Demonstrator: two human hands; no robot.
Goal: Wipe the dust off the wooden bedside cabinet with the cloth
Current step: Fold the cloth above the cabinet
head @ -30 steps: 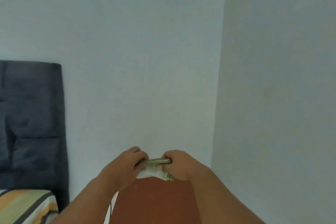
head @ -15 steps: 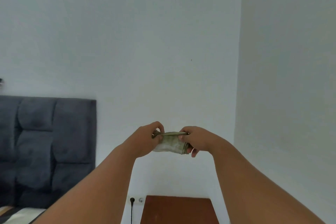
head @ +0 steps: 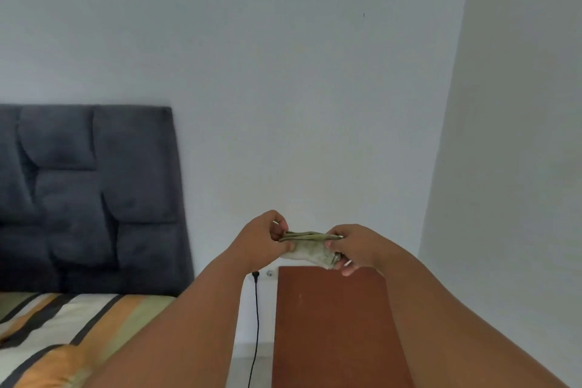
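A small folded greenish-white cloth point(head: 310, 248) hangs in the air between both of my hands. My left hand point(head: 264, 239) pinches its left end and my right hand point(head: 354, 247) grips its right end. Below them stands the reddish-brown wooden bedside cabinet point(head: 333, 321), its flat top showing between my forearms. The cloth is above the cabinet's far edge and does not touch the wood. My right forearm hides the cabinet's right side.
A dark grey padded headboard point(head: 85, 195) and a bed with a striped cover point(head: 56, 334) lie to the left. A black plug and cable point(head: 256, 318) hang from a wall socket between bed and cabinet. White walls meet in a corner at the right.
The view has tilted down, so more of the cabinet top and the bed now show. My hands still hold the cloth and have come lower, closer to the cabinet.
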